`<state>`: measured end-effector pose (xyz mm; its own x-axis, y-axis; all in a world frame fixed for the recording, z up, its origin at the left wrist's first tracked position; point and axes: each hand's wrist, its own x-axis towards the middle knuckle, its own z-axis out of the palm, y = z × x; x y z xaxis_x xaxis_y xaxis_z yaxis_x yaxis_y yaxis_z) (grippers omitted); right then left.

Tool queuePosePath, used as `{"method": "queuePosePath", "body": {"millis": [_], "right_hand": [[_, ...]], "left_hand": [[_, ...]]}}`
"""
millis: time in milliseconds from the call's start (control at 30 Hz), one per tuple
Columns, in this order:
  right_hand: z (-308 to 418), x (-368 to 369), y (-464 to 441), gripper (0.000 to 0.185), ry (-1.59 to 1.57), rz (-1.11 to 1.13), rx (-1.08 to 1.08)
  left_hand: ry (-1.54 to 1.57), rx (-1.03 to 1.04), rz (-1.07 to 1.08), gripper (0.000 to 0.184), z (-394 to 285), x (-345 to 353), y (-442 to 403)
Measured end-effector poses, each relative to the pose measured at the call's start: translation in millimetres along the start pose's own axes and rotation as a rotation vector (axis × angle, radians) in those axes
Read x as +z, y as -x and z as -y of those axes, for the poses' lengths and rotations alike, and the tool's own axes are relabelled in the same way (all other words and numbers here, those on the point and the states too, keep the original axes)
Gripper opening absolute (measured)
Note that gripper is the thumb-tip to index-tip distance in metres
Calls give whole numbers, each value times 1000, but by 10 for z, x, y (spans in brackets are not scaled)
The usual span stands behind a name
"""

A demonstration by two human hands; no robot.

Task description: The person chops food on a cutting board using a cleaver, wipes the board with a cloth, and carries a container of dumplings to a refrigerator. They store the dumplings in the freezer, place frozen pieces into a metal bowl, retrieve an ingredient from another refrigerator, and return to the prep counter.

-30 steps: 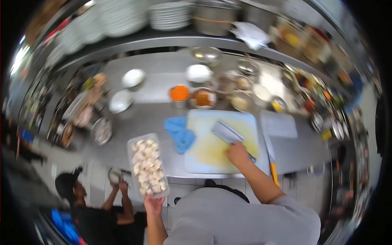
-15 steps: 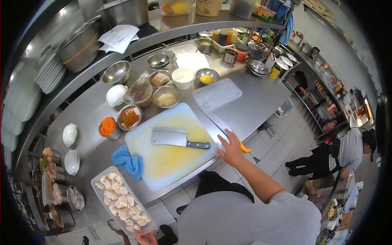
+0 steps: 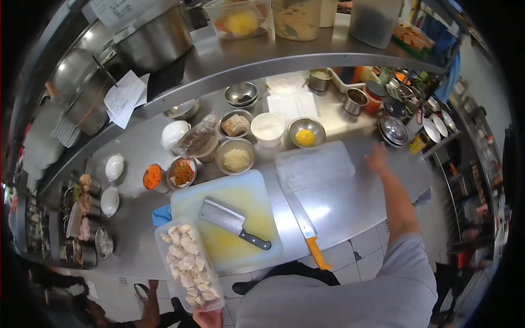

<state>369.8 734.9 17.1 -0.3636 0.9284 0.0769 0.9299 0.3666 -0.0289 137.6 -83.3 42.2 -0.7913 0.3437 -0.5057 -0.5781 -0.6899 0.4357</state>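
My left hand grips the near end of a clear plastic container full of pale, lumpy food pieces. The container overlaps the left edge of a yellow-stained cutting board, hiding part of a blue cloth. A cleaver lies on the board, its black handle toward me. Out over the steel table to the right, my right hand is blurred, with fingers apart and nothing visible in it. Nearest to it are a translucent plastic lid and stacked metal bowls.
A long knife lies right of the board, its yellow handle over the table edge. Behind stand bowls of minced garlic, yolk and carrot, plus a white tub. A steel shelf spans overhead. Another person is at lower left.
My right hand has left the table's front edge beside the yellow-handled knife and reached farther back and right. The view has turned, and the container now overlaps the board and much of the blue cloth.
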Motion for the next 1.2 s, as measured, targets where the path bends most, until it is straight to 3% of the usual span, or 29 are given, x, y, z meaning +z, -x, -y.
{"method": "queuePosePath", "body": {"millis": [67,133,267,333,400,467,600,633,667,700,733,767,800,833,867,933,967,1033,1067,1100,1133,1200], "right_hand": [[-104,-326,-338,84,-99,-96,113],[-721,229,-1011,80,129,-463,57],[-589,-363,-826,65,81,-275,161],[-669,-363,-858,46,130,65,279],[-794,-331,-915,33,271,69,236],[-1344,148,-1286,28,302,23,152],[-1451,-130,-1401,25,39,-52,40],[-1490,-194,-1514,31,122,-88,42],[-1723,-72,-1593,41,123,-289,-35],[-1923,11,-1775,52,347,-370,-47],[-2316,315,-2020,55,521,-704,-146],[-1943,-53,-1878,54,631,-775,22],[-1676,-476,-1769,42,980,-206,-5],[-1546,-309,-1903,29,319,-778,367],[-1236,-303,-1910,29,287,-791,326],[-545,-313,-1645,42,-981,-726,673],[-190,-226,-1535,53,-1616,-554,810],[979,-179,-659,65,-1837,-292,310],[1400,-96,-378,70,-2002,150,345],[2093,-175,291,70,-2034,246,226],[2342,375,371,68,-2090,459,23],[3250,262,1596,59,-1998,669,-213]], "left_hand": [[-31,-26,23,86,132,181,72],[-67,4,14,86,223,331,162],[-157,-8,-38,86,274,430,266],[-176,7,-37,85,305,492,273],[-181,31,-40,84,343,539,252],[-171,12,-62,83,377,486,208],[-134,15,-101,82,383,477,214],[-101,52,-128,82,355,481,220],[-129,27,-81,82,330,440,205],[-158,2,-39,83,317,429,227],[-123,45,-64,83,306,405,254],[-124,29,-68,83,290,359,281],[-127,11,-70,84,258,296,319],[-102,36,-82,84,244,227,362],[-73,77,-96,84,239,113,404],[-52,91,-49,86,203,-161,475],[-24,137,-57,86,192,-271,521],[-8,182,-72,87,170,-492,606],[21,234,-77,87,168,-688,626],[35,252,-85,87,158,-908,626],[46,269,-84,87,129,-1156,607],[97,334,-92,86,14,-1429,736]]}}
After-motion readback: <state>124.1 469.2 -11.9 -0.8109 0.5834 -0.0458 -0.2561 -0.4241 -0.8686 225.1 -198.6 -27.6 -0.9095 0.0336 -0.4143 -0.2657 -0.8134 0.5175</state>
